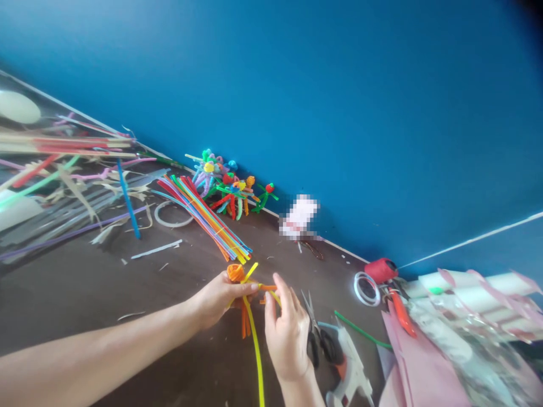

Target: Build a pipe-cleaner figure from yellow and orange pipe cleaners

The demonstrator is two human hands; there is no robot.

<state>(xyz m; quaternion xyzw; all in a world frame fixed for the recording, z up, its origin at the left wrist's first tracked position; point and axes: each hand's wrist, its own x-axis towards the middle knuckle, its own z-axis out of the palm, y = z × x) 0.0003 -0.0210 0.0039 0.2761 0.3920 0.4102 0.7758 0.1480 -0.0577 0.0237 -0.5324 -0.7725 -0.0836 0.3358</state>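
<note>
My left hand (218,299) pinches an orange pipe-cleaner figure (236,273) with a round coiled head and orange strands hanging below. A yellow pipe cleaner (256,350) crosses the figure under its head; a short end sticks up and a long end hangs toward the table's near side. On the figure's right side, my right hand (287,322) has thumb and fingers closed around a yellow length beside an orange limb. Its fingertips are partly hidden. Scissors (316,328) and a white glue gun (350,367) lie just right of my right hand.
Bundled coloured pipe cleaners (207,217) lie ahead, with finished pipe-cleaner figures (229,186) by the blue wall (297,102). Loose sticks and strips (63,164) clutter the left. At right are a red spool (380,270), a tape ring (367,289), red-handled pliers (401,314) and pink sheets (418,362).
</note>
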